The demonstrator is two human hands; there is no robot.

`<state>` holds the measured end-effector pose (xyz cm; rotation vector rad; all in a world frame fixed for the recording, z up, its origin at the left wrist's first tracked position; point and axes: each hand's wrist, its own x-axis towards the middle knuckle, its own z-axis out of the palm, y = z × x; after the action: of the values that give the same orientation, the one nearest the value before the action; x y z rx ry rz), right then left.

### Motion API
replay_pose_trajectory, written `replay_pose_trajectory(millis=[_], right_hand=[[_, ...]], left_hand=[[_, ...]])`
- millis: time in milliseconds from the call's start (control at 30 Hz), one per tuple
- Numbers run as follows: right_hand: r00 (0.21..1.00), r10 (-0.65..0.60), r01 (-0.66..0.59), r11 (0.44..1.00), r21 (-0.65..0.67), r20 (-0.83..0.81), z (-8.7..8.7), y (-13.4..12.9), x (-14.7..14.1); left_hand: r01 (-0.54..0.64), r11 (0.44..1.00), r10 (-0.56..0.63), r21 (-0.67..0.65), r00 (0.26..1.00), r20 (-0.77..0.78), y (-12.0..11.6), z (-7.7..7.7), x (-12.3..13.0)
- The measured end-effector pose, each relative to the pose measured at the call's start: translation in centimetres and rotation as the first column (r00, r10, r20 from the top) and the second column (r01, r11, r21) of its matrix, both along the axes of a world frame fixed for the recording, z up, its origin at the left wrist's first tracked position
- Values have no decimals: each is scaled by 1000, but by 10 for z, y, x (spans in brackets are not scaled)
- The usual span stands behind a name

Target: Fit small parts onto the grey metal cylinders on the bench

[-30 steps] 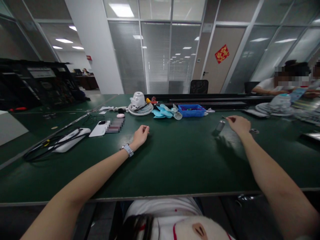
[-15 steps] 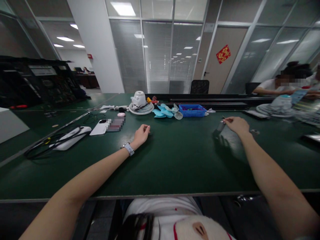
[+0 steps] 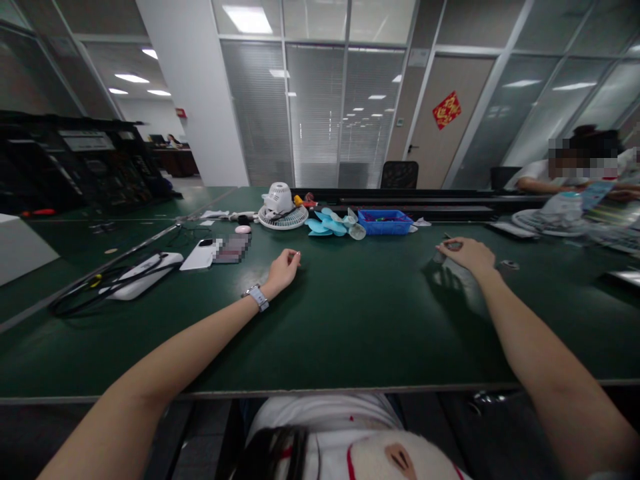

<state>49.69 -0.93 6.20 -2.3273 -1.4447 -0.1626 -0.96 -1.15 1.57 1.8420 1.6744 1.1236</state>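
Note:
On the right, my right hand (image 3: pixel 467 253) has its fingers curled around a small silver cylinder (image 3: pixel 439 255) close to the tabletop. A thin pin sticks up at its top; the fingers cover most of the rest. A small grey ring-shaped piece (image 3: pixel 509 265) lies just right of that wrist. My left hand (image 3: pixel 284 268), with a watch (image 3: pixel 257 297) on the wrist, rests on the green table (image 3: pixel 350 320). Its fingers are drawn together, and whatever may be between them is hidden.
At the back stand a white fan part (image 3: pixel 280 208), light-blue fan blades (image 3: pixel 327 223) and a blue tray (image 3: pixel 385 223). To the left lie a white phone (image 3: pixel 199 256) and a white device with black cables (image 3: pixel 143 277). A co-worker (image 3: pixel 555 173) sits at the far right.
My right hand has come lower and slightly left around the silver cylinder, from its top to its side, covering more of it. My left hand stays where it was.

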Motion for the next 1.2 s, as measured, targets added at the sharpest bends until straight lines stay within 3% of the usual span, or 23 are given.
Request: replay_pose_trajectory(millis=[233, 400, 633, 900, 1200], right_hand=[[999, 34, -34, 998, -59, -14, -16, 6, 9], [998, 25, -28, 998, -58, -49, -18, 10, 10], [961, -15, 16, 1000, 2, -277, -26, 19, 17], [910, 19, 5, 998, 57, -415, -35, 24, 24], [918, 14, 8, 999, 52, -397, -32, 24, 19]], left_hand=[[-19, 999, 19, 33, 1000, 9, 7, -8, 0], [-70, 993, 58, 96, 990, 127, 10, -11, -1], [-146, 987, 125, 66, 960, 252, 8, -8, -1], [-126, 989, 103, 78, 962, 252, 4, -5, 0], [-127, 987, 101, 94, 965, 241, 7, -7, 0]])
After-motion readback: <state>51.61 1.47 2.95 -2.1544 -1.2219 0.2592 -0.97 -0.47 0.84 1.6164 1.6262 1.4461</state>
